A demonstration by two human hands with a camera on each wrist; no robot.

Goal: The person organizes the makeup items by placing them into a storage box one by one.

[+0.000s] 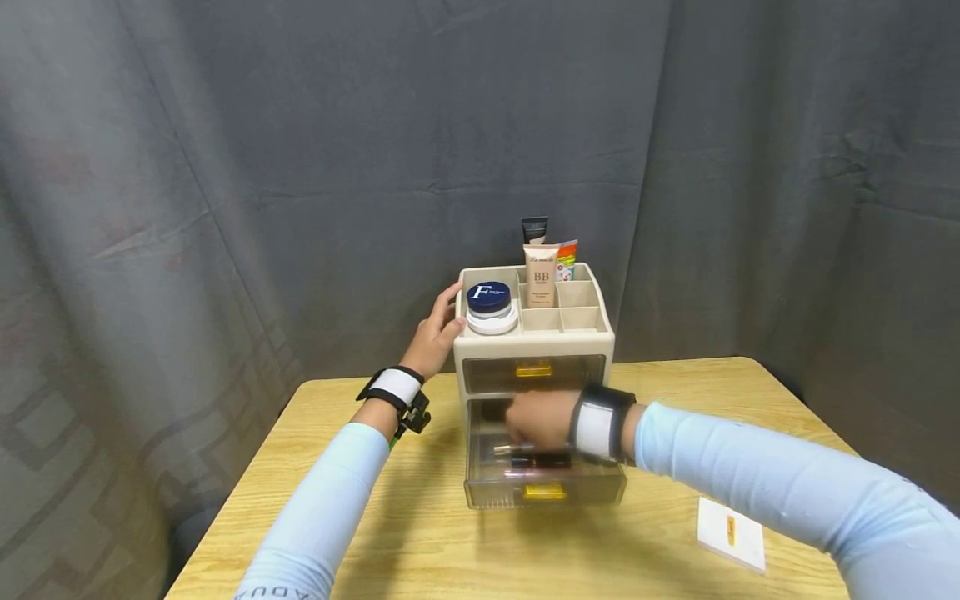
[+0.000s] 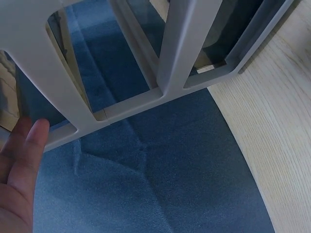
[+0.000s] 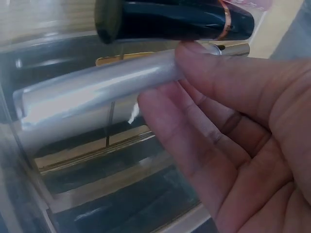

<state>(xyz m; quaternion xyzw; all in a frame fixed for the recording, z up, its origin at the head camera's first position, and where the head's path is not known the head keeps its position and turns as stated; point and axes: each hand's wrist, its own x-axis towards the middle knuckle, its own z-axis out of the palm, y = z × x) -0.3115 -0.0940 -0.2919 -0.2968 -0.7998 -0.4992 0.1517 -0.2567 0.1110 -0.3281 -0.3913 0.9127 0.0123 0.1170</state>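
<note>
a cream organizer stands upright on a wooden table before a grey curtain; from my remote station i see its lower drawer pulled out toward the person and its upper drawer closed. the left hand touches the organizer's left side near the top, its fingers extended and curled round nothing; in the left wrist view i find two of its fingers against the pale side frame. the right hand is at the lower drawer, thumb and fingers pinching a silvery tube near one end. the head view gives me this hand blurred, so i read the grip from the right wrist view. the silvery tube lies within or just over the drawer's smoky, see-through body; which of the two i cannot tell. just beside it is a black tube with a copper-coloured band. on the organizer's top, a navy-lidded jar sits on a white round case at left; a beige tube marked "bb" stands in a middle compartment, with a dark tube behind it and a colourful tube to its right. a flat white object lies on the table near the right forearm.
</note>
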